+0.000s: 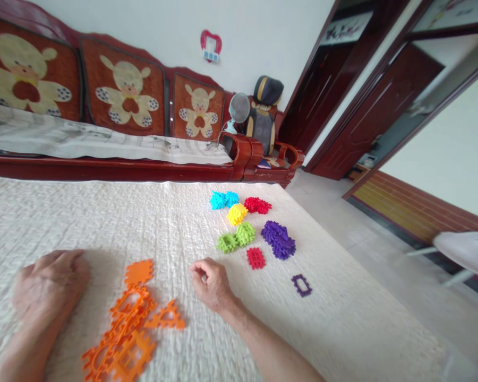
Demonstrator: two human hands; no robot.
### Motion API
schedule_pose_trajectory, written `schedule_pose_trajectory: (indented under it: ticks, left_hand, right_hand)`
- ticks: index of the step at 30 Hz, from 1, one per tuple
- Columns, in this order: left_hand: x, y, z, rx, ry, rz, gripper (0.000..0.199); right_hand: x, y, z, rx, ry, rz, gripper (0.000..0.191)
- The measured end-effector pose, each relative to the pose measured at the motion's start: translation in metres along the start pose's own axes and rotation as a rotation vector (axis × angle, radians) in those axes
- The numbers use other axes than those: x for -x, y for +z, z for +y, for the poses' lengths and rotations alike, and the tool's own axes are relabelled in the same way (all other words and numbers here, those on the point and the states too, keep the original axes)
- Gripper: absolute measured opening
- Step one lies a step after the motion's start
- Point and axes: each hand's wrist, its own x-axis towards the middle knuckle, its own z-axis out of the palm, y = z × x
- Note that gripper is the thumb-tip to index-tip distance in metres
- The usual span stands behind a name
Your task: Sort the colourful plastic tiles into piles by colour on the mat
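Observation:
My left hand (53, 284) rests on the cloth at the left, fingers curled under, with no object showing in it. Right of it lies a loose pile of orange interlocking plastic tiles (133, 310), among them a triangular tile (168, 317) and a window-shaped tile (132, 356). My right hand (212, 284) rests beyond the pile in a loose fist; the gap inside its curled fingers shows nothing held. Nearest to it are green tiles (237, 237) and a red lattice tile (256, 258). Farther right, a purple frame tile (301, 285) lies by itself.
Purple tiles (278, 240), yellow tiles (237, 214), red tiles (257, 205) and blue tiles (224, 199) form separate heaps on the cream tablecloth (163, 228). Behind the table stands a wooden sofa (183, 171) with bear cushions. A small fan (239, 110) and a white stool (468, 254) are farther off.

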Motion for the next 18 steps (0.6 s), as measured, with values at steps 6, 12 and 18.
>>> schedule_pose_trajectory:
  ticks: [6,12,18]
  left_hand:
    - [-0.0025,-0.0049,0.0072,-0.029,-0.067,-0.069,0.049]
    - [-0.0044,-0.0032,0.0041,-0.043,-0.081,-0.094,0.051]
    - [-0.0060,-0.0040,0.0031,-0.066,-0.105,-0.131,0.054]
  right_hand:
    - [0.0017,0.0022,0.0045,0.023,-0.051,0.008,0.014]
    - [-0.0002,0.0030,0.0053,0.025,-0.058,0.009,0.014]
    - [-0.0013,0.0035,0.0060,0.058,-0.017,-0.025,0.014]
